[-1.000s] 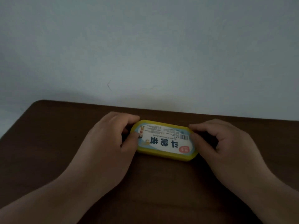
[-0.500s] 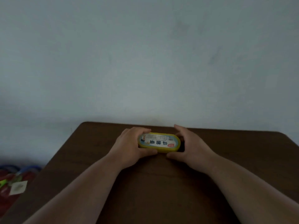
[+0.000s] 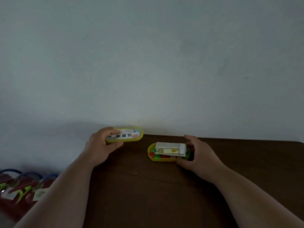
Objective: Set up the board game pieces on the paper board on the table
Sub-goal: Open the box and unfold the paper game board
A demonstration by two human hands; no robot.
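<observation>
My left hand (image 3: 100, 148) grips a yellow oval lid (image 3: 130, 136) with a white and blue label, held above the table's far left corner. The yellow box base (image 3: 158, 158) sits on the dark brown table (image 3: 148, 195) to the right. A folded paper board (image 3: 171, 148) lies on top of coloured pieces (image 3: 156, 155), red and green, inside the base. My right hand (image 3: 199, 155) holds the base's right end, thumb at the near side and fingers curled at the far side.
A plain grey-white wall rises directly behind the table. On the floor at the lower left lie red, green and blue objects (image 3: 21, 190) with tags. The table's left edge runs under my left forearm.
The closed box has been opened. My left hand has lifted the lid away to the left, and the base stays on the table in my right hand. The camera has pulled back.
</observation>
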